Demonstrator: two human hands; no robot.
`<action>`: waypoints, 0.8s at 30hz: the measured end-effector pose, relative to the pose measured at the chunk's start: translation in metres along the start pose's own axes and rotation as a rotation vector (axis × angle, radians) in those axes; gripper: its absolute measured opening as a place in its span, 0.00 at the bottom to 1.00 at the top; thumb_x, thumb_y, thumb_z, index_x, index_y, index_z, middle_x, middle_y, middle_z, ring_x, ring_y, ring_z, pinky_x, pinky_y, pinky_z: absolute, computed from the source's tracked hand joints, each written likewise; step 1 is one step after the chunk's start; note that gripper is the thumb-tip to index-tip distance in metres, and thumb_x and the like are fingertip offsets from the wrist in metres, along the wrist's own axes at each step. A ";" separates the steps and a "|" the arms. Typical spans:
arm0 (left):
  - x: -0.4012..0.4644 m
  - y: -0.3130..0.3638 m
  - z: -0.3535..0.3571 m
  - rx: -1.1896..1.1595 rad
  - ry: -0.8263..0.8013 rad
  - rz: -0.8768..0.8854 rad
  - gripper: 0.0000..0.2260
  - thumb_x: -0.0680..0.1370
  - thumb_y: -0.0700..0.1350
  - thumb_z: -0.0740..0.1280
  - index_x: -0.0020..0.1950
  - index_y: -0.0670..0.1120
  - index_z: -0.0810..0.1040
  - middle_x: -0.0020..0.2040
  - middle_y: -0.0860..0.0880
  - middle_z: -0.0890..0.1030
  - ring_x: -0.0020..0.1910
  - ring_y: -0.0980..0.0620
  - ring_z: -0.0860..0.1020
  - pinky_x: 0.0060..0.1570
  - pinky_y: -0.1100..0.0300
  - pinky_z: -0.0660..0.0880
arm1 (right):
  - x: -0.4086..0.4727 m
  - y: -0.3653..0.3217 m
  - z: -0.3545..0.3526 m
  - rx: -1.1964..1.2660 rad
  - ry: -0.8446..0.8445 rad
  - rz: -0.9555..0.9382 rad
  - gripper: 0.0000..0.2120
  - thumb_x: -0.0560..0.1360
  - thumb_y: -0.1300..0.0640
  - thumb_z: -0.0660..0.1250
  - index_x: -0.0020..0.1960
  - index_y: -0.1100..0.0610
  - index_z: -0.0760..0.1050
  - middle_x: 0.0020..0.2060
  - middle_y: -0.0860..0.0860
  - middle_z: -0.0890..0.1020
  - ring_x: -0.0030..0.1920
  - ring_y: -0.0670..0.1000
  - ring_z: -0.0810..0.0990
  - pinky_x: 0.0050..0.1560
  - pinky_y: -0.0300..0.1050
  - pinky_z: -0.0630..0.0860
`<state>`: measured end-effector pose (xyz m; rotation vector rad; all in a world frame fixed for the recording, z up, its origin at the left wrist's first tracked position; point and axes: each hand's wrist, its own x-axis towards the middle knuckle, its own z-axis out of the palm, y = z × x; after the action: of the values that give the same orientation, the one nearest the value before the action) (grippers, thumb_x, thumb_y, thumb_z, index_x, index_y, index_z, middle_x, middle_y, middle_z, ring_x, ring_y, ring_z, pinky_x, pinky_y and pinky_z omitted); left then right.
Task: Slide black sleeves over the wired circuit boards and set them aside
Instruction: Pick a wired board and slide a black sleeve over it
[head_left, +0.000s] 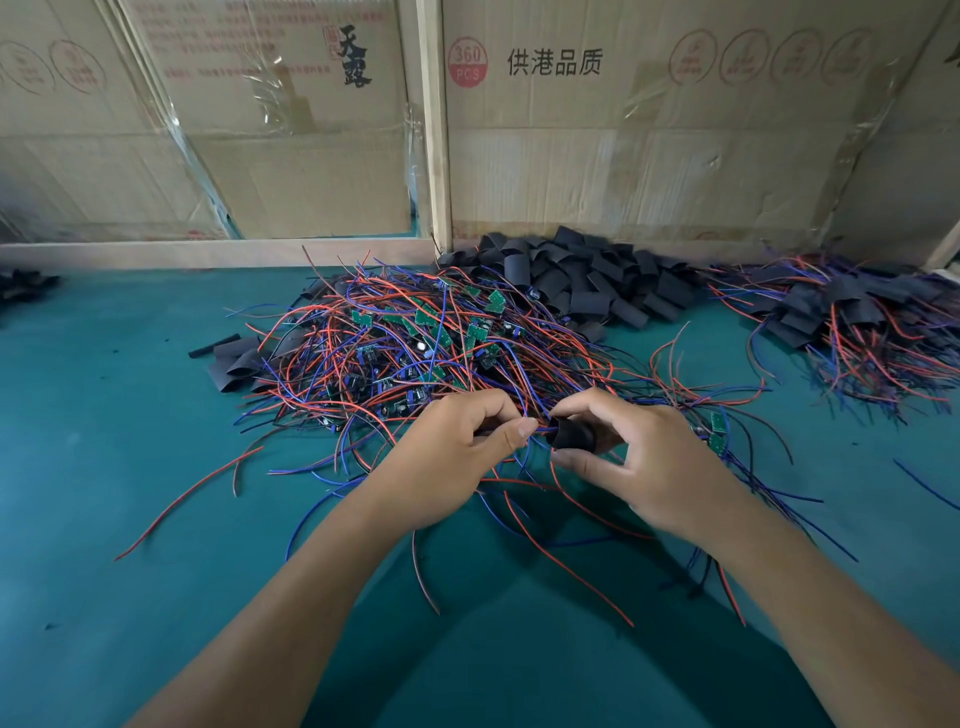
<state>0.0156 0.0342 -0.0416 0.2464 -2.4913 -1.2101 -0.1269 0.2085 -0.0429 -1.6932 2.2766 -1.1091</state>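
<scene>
Both forearms enter from the bottom edge and meet at frame centre, above the green table mat.

Left hand: fingers curled, a red and a blue wire end pinched between thumb and forefinger, thumb tip pointed right toward the sleeve opening.

Right hand: one black sleeve is gripped between thumb below and fingers above, open mouth turned left. The wire ends are seen right at the sleeve mouth; how far they are inserted cannot be told. The board on those wires is hidden.

Loose red and blue leads are spread over the mat below and between the hands.

Just behind the hands, centre of frame: a large tangled heap of unsleeved wired boards, small green PCBs visible among red, blue and dark wires. A few flat black sleeves are lying at its left edge.

Further back, centre-right: pile of empty black sleeves against the wooden post.

Right edge, mid-height: a separate pile of sleeved boards, black sleeves on, leads fanned out toward the viewer. It is well apart from the unsleeved heap.

Far left edge: some dark pieces, too blurred to identify.

Background, across the top: taped cardboard cartons with red stamps and black print.
</scene>
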 end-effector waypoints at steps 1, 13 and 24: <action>0.000 -0.001 0.001 0.006 -0.009 0.006 0.12 0.82 0.50 0.66 0.41 0.48 0.76 0.29 0.55 0.67 0.29 0.56 0.62 0.29 0.63 0.60 | 0.000 -0.001 0.001 0.004 -0.003 -0.009 0.14 0.75 0.47 0.73 0.58 0.46 0.76 0.44 0.39 0.83 0.45 0.45 0.81 0.52 0.47 0.76; -0.003 0.000 0.009 -0.081 -0.113 -0.029 0.14 0.82 0.61 0.53 0.64 0.57 0.65 0.38 0.52 0.73 0.39 0.51 0.73 0.44 0.52 0.72 | 0.000 -0.011 0.021 -0.245 -0.041 -0.093 0.15 0.75 0.45 0.69 0.59 0.50 0.77 0.44 0.44 0.82 0.47 0.51 0.79 0.57 0.50 0.69; -0.015 -0.026 -0.080 0.374 -0.224 -0.109 0.06 0.75 0.47 0.75 0.47 0.52 0.79 0.37 0.56 0.77 0.33 0.60 0.71 0.36 0.67 0.68 | 0.000 -0.016 0.028 -0.221 -0.066 -0.070 0.11 0.77 0.47 0.70 0.56 0.50 0.77 0.50 0.44 0.82 0.50 0.49 0.77 0.55 0.44 0.68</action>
<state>0.0602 -0.0350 -0.0205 0.3635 -2.9263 -0.8393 -0.1004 0.1930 -0.0542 -1.8700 2.3908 -0.8249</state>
